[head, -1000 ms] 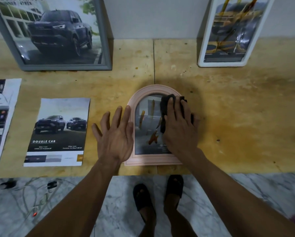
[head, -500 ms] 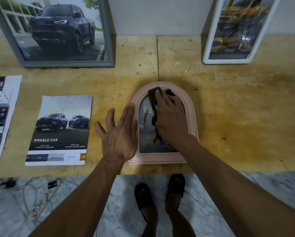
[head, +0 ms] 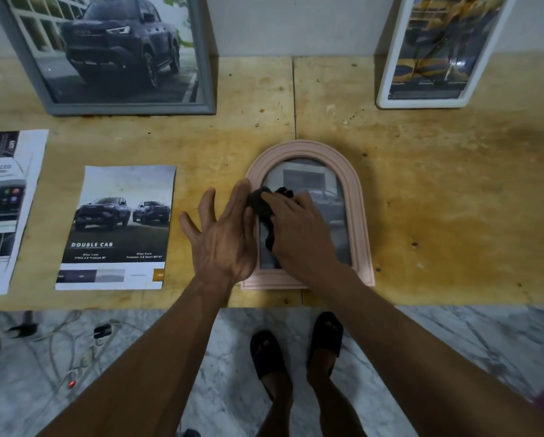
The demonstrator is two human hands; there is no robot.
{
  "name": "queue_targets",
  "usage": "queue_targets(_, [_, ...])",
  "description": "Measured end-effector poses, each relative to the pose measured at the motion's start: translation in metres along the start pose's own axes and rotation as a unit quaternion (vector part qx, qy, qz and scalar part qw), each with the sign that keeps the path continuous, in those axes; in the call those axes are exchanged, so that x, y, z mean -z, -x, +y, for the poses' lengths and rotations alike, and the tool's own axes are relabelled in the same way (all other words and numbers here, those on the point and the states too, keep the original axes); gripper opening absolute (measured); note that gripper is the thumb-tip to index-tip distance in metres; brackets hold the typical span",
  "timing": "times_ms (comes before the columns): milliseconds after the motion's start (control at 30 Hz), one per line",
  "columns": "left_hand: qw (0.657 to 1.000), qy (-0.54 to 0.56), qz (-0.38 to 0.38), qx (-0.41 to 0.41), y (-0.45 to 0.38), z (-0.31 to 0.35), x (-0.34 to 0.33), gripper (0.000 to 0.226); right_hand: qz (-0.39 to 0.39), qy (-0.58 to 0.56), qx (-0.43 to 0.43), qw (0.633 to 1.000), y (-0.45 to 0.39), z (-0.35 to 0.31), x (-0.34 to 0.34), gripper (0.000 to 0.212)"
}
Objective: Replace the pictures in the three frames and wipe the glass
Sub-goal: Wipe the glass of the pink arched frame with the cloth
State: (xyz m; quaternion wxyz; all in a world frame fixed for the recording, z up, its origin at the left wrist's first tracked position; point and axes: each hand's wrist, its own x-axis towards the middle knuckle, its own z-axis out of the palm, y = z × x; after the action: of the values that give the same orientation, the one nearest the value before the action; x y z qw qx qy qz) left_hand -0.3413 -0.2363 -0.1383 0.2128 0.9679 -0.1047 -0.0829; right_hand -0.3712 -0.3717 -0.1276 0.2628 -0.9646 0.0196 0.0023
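**Wiping the glass of an arched pink frame**

A pink arched frame (head: 360,212) lies flat on a yellowish wooden tabletop (head: 453,200), near its front edge. The right hand (head: 299,234) presses a dark cloth (head: 261,205) onto the left part of the frame's glass, fingers bent over the cloth and gripping it. The left hand (head: 225,238) rests flat against the frame's left side, fingers straight and spread apart, steadying it.

To the left of the frame, a printed sheet showing two pickup trucks (head: 117,228) lies on the tabletop, and another printed page (head: 5,209) lies at the far left edge. At the back, a grey frame with a truck picture (head: 122,52) and a white frame (head: 441,48) lean against the wall. Below the tabletop, the person's feet in dark sandals (head: 296,348) stand on a marble floor (head: 469,335), with cables (head: 72,351) to the left.
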Motion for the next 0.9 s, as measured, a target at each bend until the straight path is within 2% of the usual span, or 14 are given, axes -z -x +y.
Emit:
queue_targets(333, [1.000,0.003,-0.003,0.013,0.004,0.008,0.007,0.048,-0.018,-0.031,0.026,0.999,0.034,0.002,0.004,0.050])
queue_targets(567, [0.999,-0.016,-0.020,0.028,0.002,0.009,0.002,0.049,-0.063,0.043,0.093,0.993,0.051,0.013,0.023,0.039])
queue_targets(733, [0.998,-0.027,-0.031,0.049,0.002,0.014,0.001,0.050,-0.103,0.076,0.087,0.988,0.057,0.022,0.038,0.034])
queue_targets(900, [0.997,-0.030,-0.027,0.062,0.004,0.018,0.001,0.050,-0.081,0.103,0.087,0.987,0.065,0.040,0.049,0.028])
